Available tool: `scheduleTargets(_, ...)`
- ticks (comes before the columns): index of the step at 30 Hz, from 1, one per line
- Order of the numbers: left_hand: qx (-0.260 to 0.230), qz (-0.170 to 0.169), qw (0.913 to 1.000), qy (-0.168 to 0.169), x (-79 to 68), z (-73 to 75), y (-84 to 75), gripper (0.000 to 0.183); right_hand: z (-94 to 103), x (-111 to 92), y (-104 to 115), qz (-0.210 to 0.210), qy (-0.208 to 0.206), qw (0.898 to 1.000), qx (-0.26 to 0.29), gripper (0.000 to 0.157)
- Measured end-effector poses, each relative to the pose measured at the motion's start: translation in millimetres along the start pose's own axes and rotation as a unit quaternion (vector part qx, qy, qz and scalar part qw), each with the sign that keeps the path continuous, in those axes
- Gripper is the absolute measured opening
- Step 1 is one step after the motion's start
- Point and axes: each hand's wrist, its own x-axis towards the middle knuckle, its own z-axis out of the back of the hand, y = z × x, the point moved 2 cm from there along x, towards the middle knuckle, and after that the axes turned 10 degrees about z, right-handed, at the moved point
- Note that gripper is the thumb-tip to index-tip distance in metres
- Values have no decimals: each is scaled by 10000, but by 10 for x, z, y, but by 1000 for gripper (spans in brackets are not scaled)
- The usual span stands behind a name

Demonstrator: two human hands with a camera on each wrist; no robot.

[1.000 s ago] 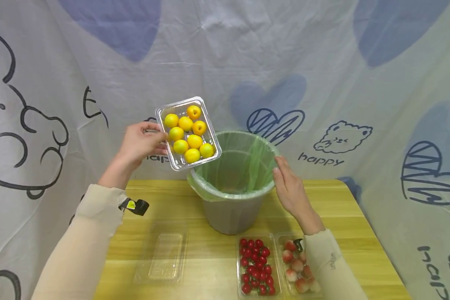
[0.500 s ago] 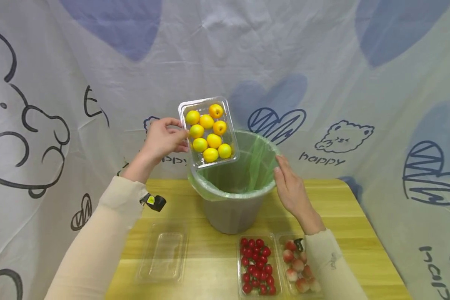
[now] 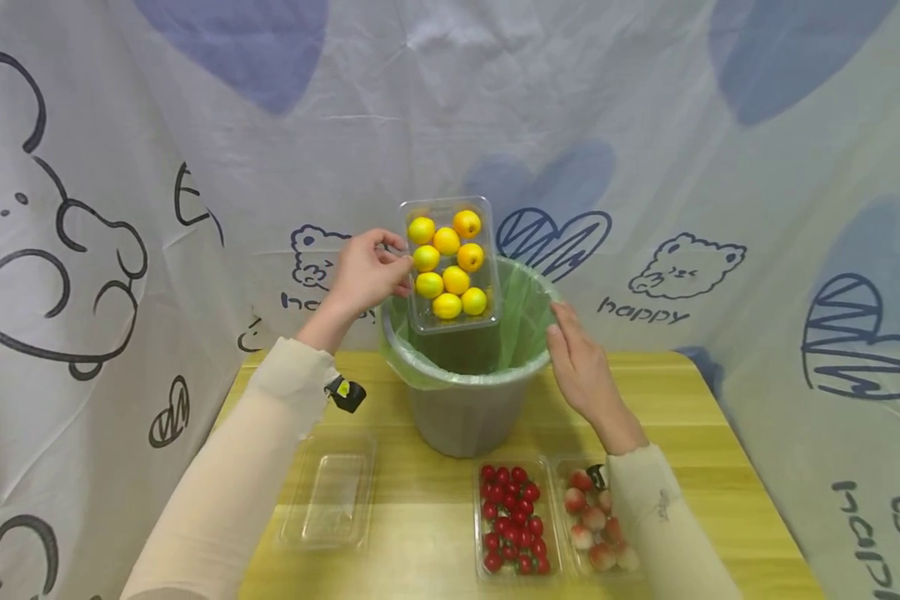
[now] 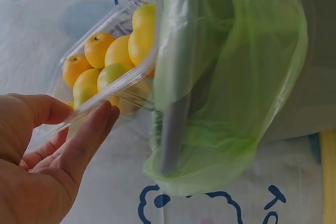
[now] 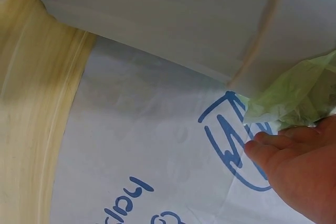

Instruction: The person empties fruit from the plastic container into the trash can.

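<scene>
My left hand (image 3: 371, 271) pinches the left rim of a clear plastic punnet (image 3: 450, 326) between thumb and fingers. Several small yellow-orange fruits (image 3: 456, 280) lie in it, and the punnet is tilted over the mouth of a grey bin (image 3: 465, 421). From the left wrist view, the yellow-orange fruits (image 4: 99, 50) show close beside the bin's green liner bag (image 4: 231, 93). My right hand (image 3: 581, 362) rests against the right side of the bin's rim, its fingers extended. In the right wrist view the right hand's (image 5: 299, 156) fingertips reach the green liner (image 5: 294, 90).
On the wooden table (image 3: 420, 508) stand a punnet of small red fruits (image 3: 512, 517) and another of pinkish-white fruits (image 3: 592, 521), partly under my right sleeve. A bare clear plastic tray (image 3: 333, 500) lies at the left. A printed cloth (image 3: 435, 100) hangs behind.
My left hand has carried the punnet of yellow-orange fruits rightward, from the bin's left edge to over its opening, turning it more upright in view. The right hand stays at the rim.
</scene>
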Motion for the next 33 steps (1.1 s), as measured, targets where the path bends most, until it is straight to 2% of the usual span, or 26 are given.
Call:
scheduleTargets(6,204,-308,9993,-80,14,-61,52,21,-17,26,-20,10,-35,10000,-58,59)
scheduleTargets(15,405,-728,9964,-173,-7,-73,123,16,-13,19,-21,-42,-40,10000,-47,60)
scheduleTargets(23,807,-861,9927,-262,-21,-71,169,14,-9,12,-17,-46,2,10000,-7,59)
scheduleTargets(33,904,-913,9912,-313,-41,-86,199,16,-5,3,-16,-35,8,10000,19,59)
